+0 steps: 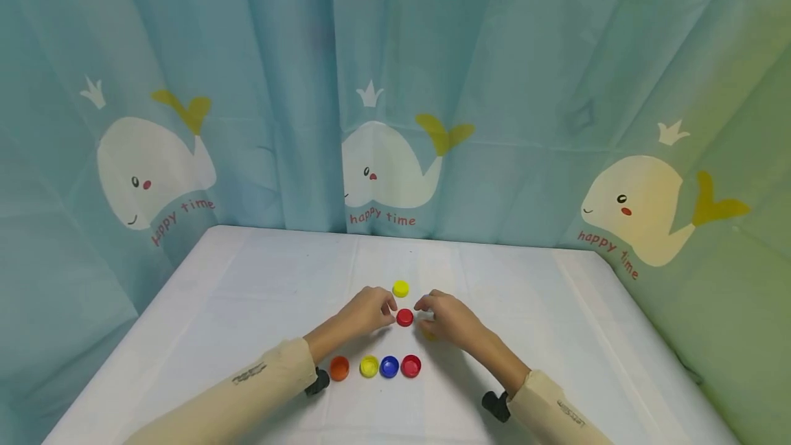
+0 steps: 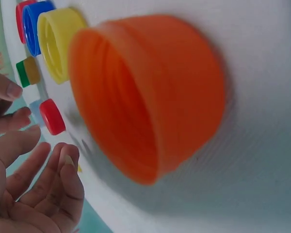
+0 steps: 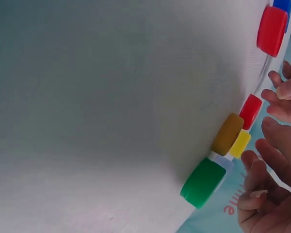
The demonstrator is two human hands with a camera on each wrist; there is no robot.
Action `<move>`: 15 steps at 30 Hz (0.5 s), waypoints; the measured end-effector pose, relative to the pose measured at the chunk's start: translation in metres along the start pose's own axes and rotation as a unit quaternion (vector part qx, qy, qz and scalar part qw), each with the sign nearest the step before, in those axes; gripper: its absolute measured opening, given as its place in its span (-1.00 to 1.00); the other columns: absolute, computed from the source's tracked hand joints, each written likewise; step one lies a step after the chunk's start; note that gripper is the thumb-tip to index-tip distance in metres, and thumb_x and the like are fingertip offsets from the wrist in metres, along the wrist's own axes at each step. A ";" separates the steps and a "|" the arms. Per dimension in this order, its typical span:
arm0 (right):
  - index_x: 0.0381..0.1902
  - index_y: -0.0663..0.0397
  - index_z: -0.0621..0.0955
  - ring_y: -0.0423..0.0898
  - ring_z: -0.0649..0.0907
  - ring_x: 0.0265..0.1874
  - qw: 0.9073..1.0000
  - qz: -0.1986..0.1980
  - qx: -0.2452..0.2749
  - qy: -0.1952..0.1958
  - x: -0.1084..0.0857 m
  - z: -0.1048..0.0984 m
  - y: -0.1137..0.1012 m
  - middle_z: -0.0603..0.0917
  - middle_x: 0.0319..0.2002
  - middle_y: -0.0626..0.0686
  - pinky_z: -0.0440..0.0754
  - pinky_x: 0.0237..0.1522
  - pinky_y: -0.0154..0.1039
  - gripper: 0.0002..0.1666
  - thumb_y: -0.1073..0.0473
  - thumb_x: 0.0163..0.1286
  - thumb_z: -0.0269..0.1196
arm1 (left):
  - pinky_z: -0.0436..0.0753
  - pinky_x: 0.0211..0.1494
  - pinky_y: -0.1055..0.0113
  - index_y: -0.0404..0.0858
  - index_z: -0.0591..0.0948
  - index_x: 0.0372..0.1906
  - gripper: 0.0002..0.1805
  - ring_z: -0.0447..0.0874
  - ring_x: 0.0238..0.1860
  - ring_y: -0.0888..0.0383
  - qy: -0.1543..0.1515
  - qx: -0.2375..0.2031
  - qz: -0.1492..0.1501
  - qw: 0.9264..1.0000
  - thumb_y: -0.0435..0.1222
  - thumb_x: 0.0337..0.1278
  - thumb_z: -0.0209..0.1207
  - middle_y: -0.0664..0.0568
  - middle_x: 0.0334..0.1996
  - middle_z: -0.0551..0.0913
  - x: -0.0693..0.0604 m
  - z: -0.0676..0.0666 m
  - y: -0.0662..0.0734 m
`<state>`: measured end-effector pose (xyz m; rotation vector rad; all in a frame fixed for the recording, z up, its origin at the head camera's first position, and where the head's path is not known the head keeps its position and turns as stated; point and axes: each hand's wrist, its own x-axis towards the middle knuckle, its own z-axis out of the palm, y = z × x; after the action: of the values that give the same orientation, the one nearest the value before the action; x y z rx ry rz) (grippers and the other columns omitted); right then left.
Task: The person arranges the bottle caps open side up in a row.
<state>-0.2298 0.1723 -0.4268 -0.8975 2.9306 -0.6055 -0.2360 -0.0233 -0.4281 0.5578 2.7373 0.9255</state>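
A small red bottle cap point(image 1: 404, 317) lies on the table between my two hands. My left hand point(image 1: 369, 311) is just left of it, fingers loosely bent with nothing between them. On the other side my right hand point(image 1: 451, 319) hovers, its fingers also loosely curved and holding nothing. A yellow cap point(image 1: 401, 288) lies just beyond the red one. Largely hidden under the right hand in the head view is an ochre cap point(image 3: 228, 134). The right wrist view also shows a green cap point(image 3: 203, 182) near that hand, with a pale bluish piece point(image 3: 224, 163) behind it.
Nearer my body, a row of hollow-side-up caps stands on the white table point(image 1: 278, 273): orange point(image 1: 339, 368), yellow point(image 1: 369, 366), blue point(image 1: 389, 367) and red point(image 1: 410, 366). The orange one is close to the left wrist. A whale-print curtain point(image 1: 296, 88) hangs behind the table.
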 end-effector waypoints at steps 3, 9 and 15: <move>-0.19 0.18 0.67 -0.10 0.60 -0.36 1.000 0.014 -0.007 -0.013 0.007 0.002 -0.002 0.62 -0.38 -0.01 0.60 -0.26 -0.28 -0.71 0.26 0.09 0.43 | 0.54 -0.40 0.46 -0.29 0.65 -0.27 -0.85 0.47 -0.51 0.21 -0.005 0.012 -0.010 1.000 -0.35 0.03 0.32 0.11 -0.53 0.53 0.002 0.001 0.002; -0.19 0.17 0.67 -0.16 0.55 -0.42 1.000 0.003 -0.008 -0.022 0.014 0.006 -0.003 0.61 -0.41 -0.02 0.57 -0.29 -0.30 -0.70 0.23 0.08 0.44 | 0.52 -0.38 0.47 -0.33 0.65 -0.18 -0.77 0.45 -0.51 0.21 0.005 0.037 -0.007 0.999 -0.33 0.03 0.33 0.11 -0.56 0.49 0.005 0.006 0.003; -0.20 0.16 0.67 -0.20 0.52 -0.46 1.000 -0.003 -0.007 -0.020 0.016 0.011 -0.002 0.61 -0.44 -0.04 0.55 -0.33 -0.37 -0.68 0.22 0.07 0.45 | 0.52 -0.36 0.46 -0.34 0.64 -0.17 -0.76 0.46 -0.50 0.21 0.003 0.044 -0.007 0.999 -0.34 0.03 0.33 0.11 -0.55 0.51 0.006 0.008 0.004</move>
<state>-0.2409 0.1582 -0.4349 -0.9100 2.9005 -0.5603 -0.2380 -0.0132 -0.4323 0.5521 2.7957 0.8085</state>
